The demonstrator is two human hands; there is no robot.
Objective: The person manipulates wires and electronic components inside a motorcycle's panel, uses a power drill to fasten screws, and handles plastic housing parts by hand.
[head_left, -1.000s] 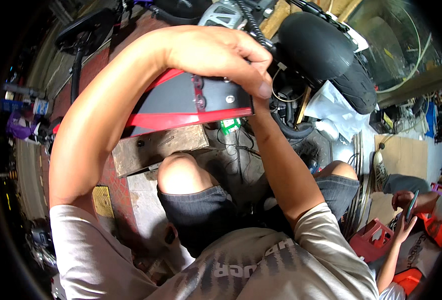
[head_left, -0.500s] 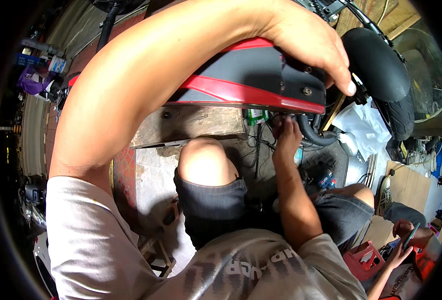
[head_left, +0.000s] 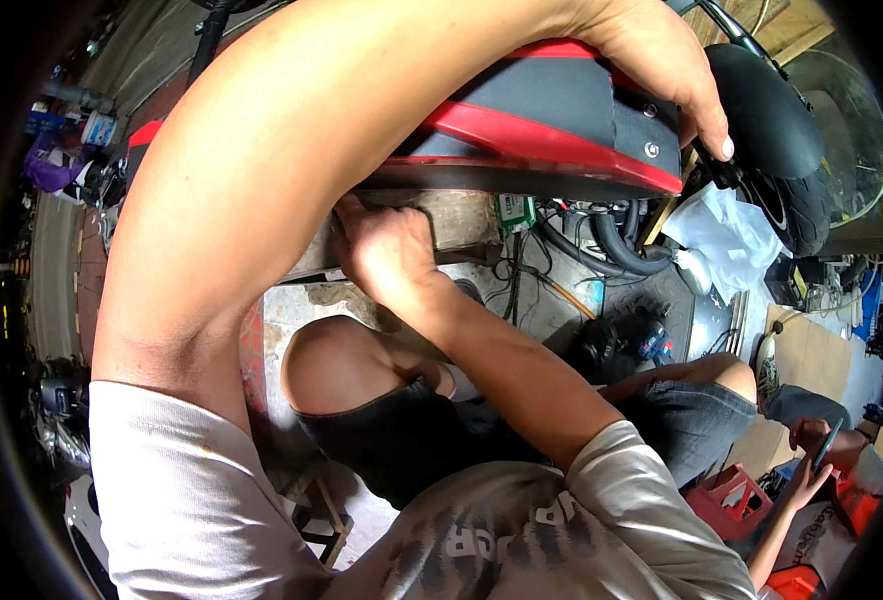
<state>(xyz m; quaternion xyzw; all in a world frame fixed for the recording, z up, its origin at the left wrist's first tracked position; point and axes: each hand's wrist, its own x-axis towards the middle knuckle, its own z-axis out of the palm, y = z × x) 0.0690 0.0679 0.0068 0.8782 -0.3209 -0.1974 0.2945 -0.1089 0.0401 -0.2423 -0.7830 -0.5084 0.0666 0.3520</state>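
Black-and-red body (head_left: 552, 110), count 1: set above a wooden block (head_left: 467, 222), count 1, in front of the seated person. Whether the two touch: hidden. Bolts (head_left: 652, 150) visible on its right end: 2. Left hand (head_left: 667, 65) arches over the top, fingers curled around that end, grasping it. Right hand (head_left: 390, 255) at the block, under the body's near edge; fingertips partly hidden, cannot tell if gripping. Step, by judgement: body steadied while the block is handled; next move calls for a firm left hold and clear fingers below. Further out: green-and-white box (head_left: 515, 213), 1; wheel (head_left: 817, 215), 1; white plastic bag (head_left: 722, 240), 1; red crate (head_left: 730, 500), 1; co-worker's phone (head_left: 828, 440), 1.
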